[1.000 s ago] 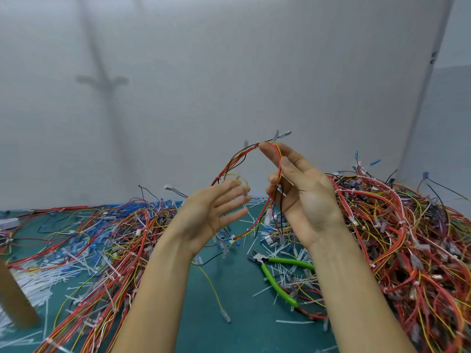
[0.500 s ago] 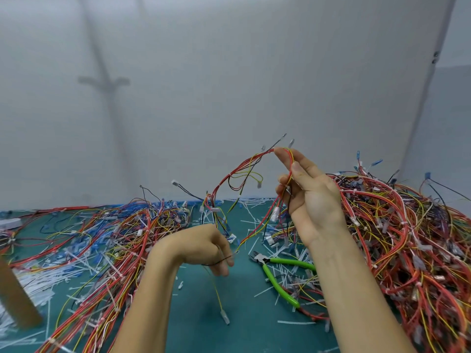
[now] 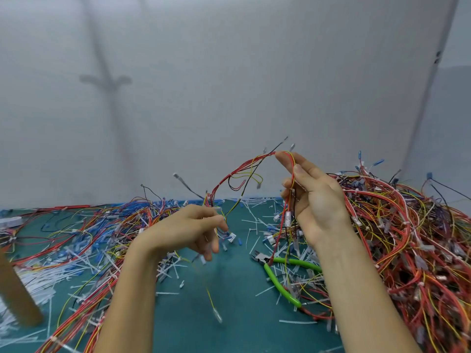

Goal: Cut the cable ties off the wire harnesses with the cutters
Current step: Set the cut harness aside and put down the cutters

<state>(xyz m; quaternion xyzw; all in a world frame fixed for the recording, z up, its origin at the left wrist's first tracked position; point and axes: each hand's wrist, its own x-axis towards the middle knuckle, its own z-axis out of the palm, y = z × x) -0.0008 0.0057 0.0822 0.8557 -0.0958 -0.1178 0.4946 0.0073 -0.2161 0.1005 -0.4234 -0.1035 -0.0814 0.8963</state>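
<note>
I hold one wire harness (image 3: 239,171) of red, yellow and black wires in the air, arched between both hands. My right hand (image 3: 313,200) pinches its upper end between thumb and fingers, with connector ends hanging below. My left hand (image 3: 191,228) grips the lower end with curled fingers, and a thin yellow wire (image 3: 210,299) dangles beneath it. The green-handled cutters (image 3: 283,278) lie on the table below my right wrist, in nobody's grip.
A big tangle of harnesses (image 3: 407,250) fills the right side of the green table (image 3: 229,327). Another spread of wires (image 3: 89,238) and cut white ties (image 3: 38,278) covers the left. A brown post (image 3: 17,291) stands at the left edge. A grey wall rises behind.
My left hand dropped from an open pose by the harness, curled round its lower end, then rose slightly. My right hand kept the upper end almost still.
</note>
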